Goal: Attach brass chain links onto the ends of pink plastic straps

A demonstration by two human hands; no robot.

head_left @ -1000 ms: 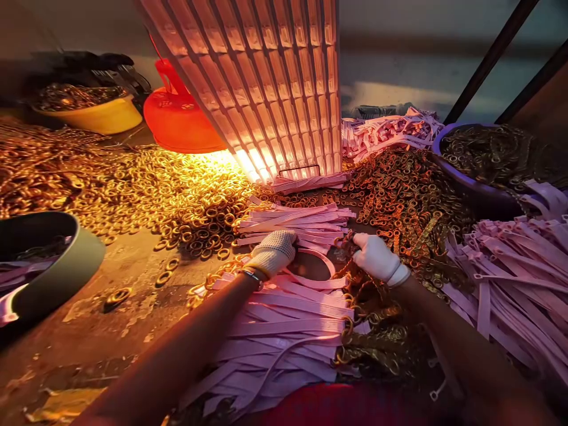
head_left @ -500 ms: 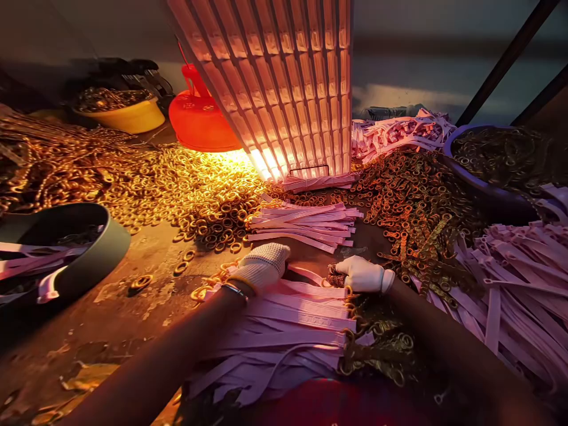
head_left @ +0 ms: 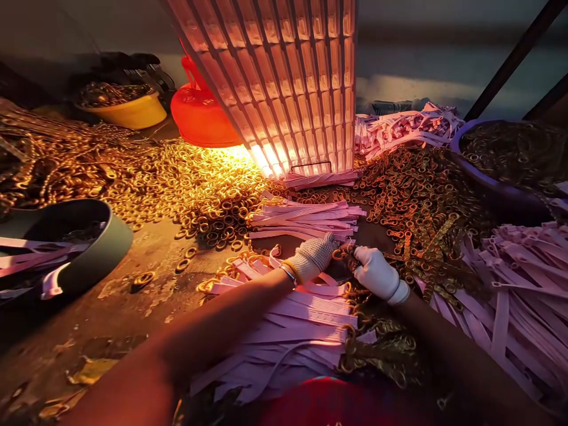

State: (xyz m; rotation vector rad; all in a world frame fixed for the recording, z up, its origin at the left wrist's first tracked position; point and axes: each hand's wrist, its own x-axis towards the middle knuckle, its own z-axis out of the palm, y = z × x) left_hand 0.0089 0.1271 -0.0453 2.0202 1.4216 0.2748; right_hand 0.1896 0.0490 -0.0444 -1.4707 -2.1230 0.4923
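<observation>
My left hand (head_left: 314, 255) wears a knitted glove and is closed on the end of a pink strap (head_left: 322, 290) that loops back toward me. My right hand (head_left: 375, 272), in a white glove, pinches a small gold metal ring piece (head_left: 344, 253) right at the left hand's fingertips. Both hands meet above a stack of pink straps (head_left: 288, 331) with gold rings at their ends, lying in front of me. A smaller bundle of pink straps (head_left: 306, 218) lies just beyond the hands.
Loose gold rings (head_left: 195, 195) cover the table to the left, darker metal fittings (head_left: 412, 195) to the right. A tall ribbed pink stack (head_left: 293, 83) stands behind. A grey bowl (head_left: 95, 248) sits left, yellow bowl (head_left: 128, 112) and red container (head_left: 199, 115) behind, more straps (head_left: 523, 290) right.
Both hands rose from the strap pile and came together; the left hand moved right toward the right hand, which now pinches a ring at its fingertips. The view shifted slightly.
</observation>
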